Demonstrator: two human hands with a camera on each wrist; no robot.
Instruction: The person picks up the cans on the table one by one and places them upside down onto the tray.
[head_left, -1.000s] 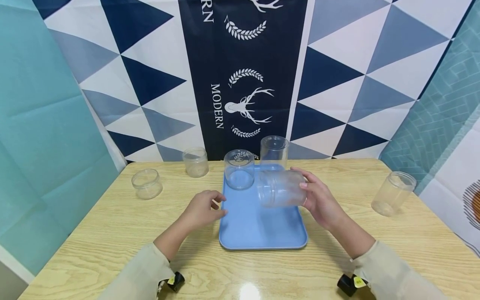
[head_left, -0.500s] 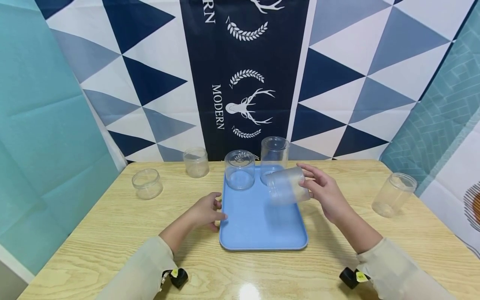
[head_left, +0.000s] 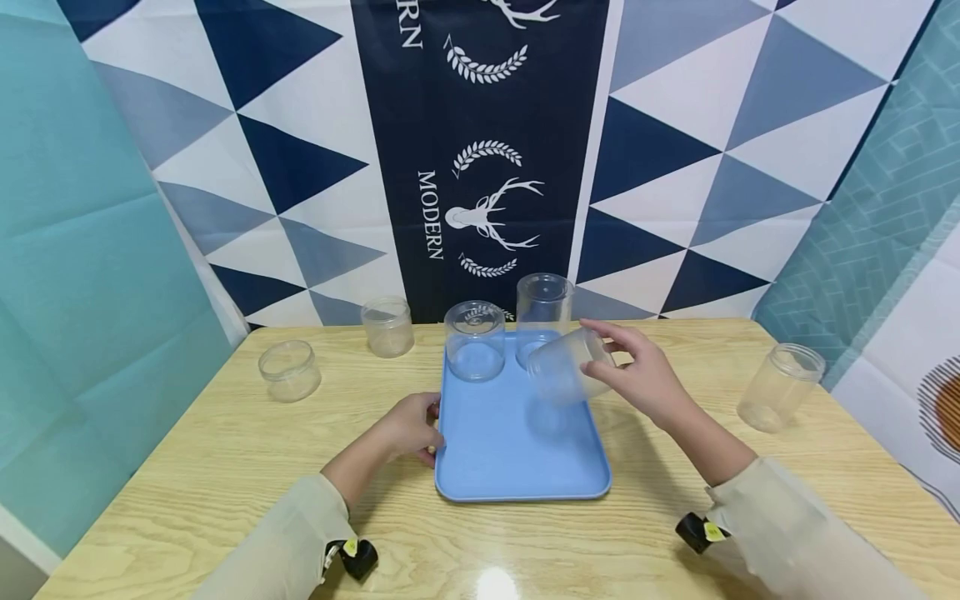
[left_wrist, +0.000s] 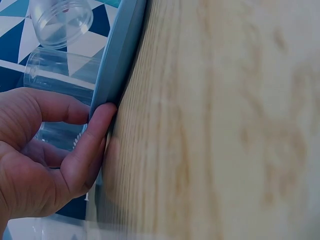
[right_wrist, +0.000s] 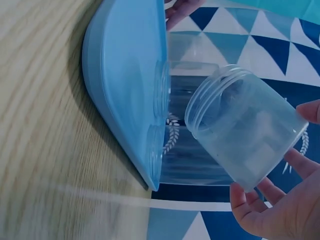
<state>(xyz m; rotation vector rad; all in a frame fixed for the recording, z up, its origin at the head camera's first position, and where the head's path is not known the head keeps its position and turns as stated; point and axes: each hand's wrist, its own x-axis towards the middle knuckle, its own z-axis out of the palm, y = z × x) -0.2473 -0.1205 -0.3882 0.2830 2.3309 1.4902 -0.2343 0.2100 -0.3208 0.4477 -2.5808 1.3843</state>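
In the head view my right hand (head_left: 637, 371) holds a clear plastic jar (head_left: 558, 367) by its base end, tilted above the blue tray (head_left: 517, 467). The right wrist view shows the jar's open threaded mouth (right_wrist: 212, 95) turned down toward the tray, apart from it. My left hand (head_left: 411, 429) is at the tray's left edge; in the left wrist view its thumb and fingers pinch the tray rim (left_wrist: 117, 55). Two clear jars stand upside down at the tray's far end, a wide one (head_left: 475, 346) at left and a taller one (head_left: 543, 304) at right.
On the wooden table (head_left: 300, 467), left of the tray, stand a low clear jar (head_left: 290, 372) and a slightly taller one (head_left: 387, 327). A tall clear jar (head_left: 780, 389) is near the right edge. A patterned cloth (head_left: 480, 167) hangs behind the table.
My right hand has tipped the jar from lying sideways to mouth-down at a slant above the tray. The left hand has come onto the tray's left edge.
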